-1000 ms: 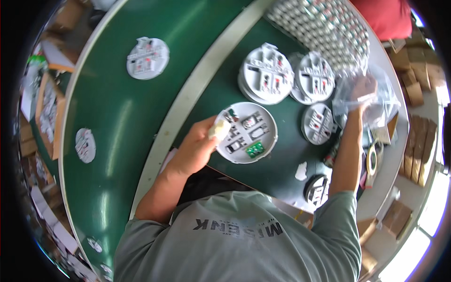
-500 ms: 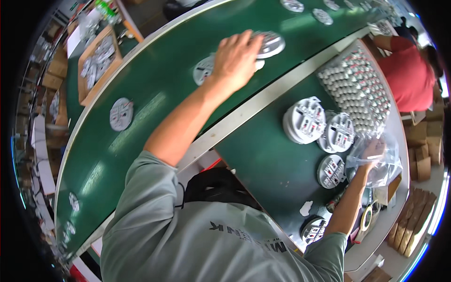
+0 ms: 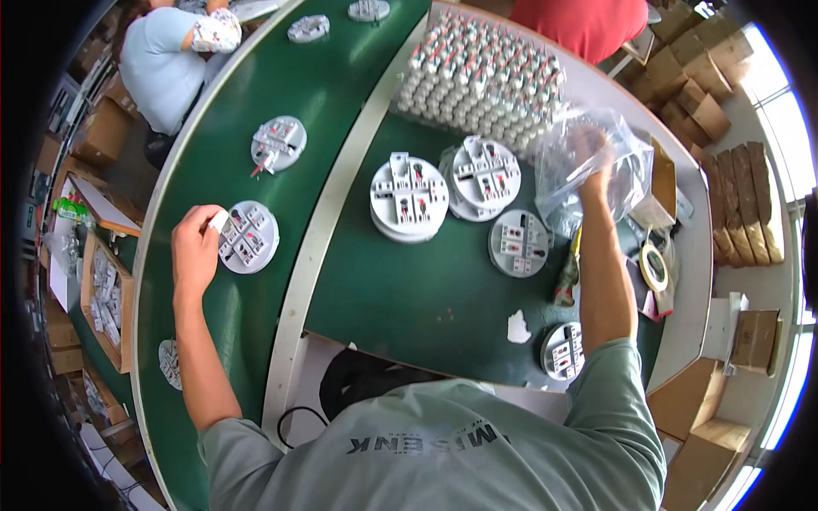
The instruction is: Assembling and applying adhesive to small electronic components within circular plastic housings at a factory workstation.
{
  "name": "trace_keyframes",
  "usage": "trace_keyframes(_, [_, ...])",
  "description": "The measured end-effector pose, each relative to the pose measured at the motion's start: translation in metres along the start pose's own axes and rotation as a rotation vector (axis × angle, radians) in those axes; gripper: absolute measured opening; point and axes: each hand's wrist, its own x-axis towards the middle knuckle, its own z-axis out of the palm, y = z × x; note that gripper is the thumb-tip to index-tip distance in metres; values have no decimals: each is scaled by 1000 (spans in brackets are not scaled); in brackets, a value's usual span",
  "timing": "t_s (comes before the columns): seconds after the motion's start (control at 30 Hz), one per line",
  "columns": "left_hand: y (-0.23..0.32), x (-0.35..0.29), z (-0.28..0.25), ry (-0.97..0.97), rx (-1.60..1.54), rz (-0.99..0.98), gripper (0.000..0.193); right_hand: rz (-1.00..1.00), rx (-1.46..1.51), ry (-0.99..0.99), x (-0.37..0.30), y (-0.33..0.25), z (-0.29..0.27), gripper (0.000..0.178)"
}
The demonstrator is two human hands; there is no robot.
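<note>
My left hand is over the green belt-like strip, its fingertips pinching a white tab at the edge of a round white plate that carries small white block parts. My right hand reaches inside a clear plastic bag; the film blurs its fingers and hides what they touch. Left of the bag stand two stacks of similar plates, one stack nearer me and another stack beside it. A single plate lies just below the bag.
Rows of small round grey parts with red bits cover the far end of the worktable. A green-handled tool and a tape roll lie right. Another plate sits farther along the strip. A person in light blue sits beyond it.
The view has turned, shifting the worktable leftward. My left hand, earlier on a tilted plate farther out, is now at the edge of a plate on the strip. My right hand stays in the bag.
</note>
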Motion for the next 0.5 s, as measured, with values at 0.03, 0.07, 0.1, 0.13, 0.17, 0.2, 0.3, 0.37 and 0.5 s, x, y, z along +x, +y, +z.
trace_keyframes(0.03, [24, -15, 1, 70, -31, -36, 12, -163, -122, 27, 0, -2, -12, 21])
trace_keyframes(0.07, [52, -34, 9, 128, -40, 22, 11, -325, -241, 39, 1, -16, -28, 22])
trace_keyframes(0.1, [83, -56, 26, 180, -54, 73, 11, -149, -298, 39, 1, -26, -50, 20])
trace_keyframes(0.13, [107, -71, 49, 183, -115, 142, 11, 28, -367, 40, 1, -35, -70, 20])
trace_keyframes(0.17, [129, -89, 66, 184, -157, 194, 12, 88, -218, -28, -15, -64, -78, 19])
trace_keyframes(0.2, [144, -106, 87, 176, -212, 161, 13, 150, -74, -80, -37, -97, -86, 18])
trace_keyframes(0.3, [148, -125, 140, 175, -245, 124, 16, 144, -77, -92, -131, -169, -67, 17])
trace_keyframes(0.37, [149, -131, 162, 216, -153, 172, 18, 72, -78, -192, -199, -202, -39, 15])
trace_keyframes(0.5, [148, -131, 176, 189, -168, 174, 21, -287, -13, -441, -273, -206, 12, 30])
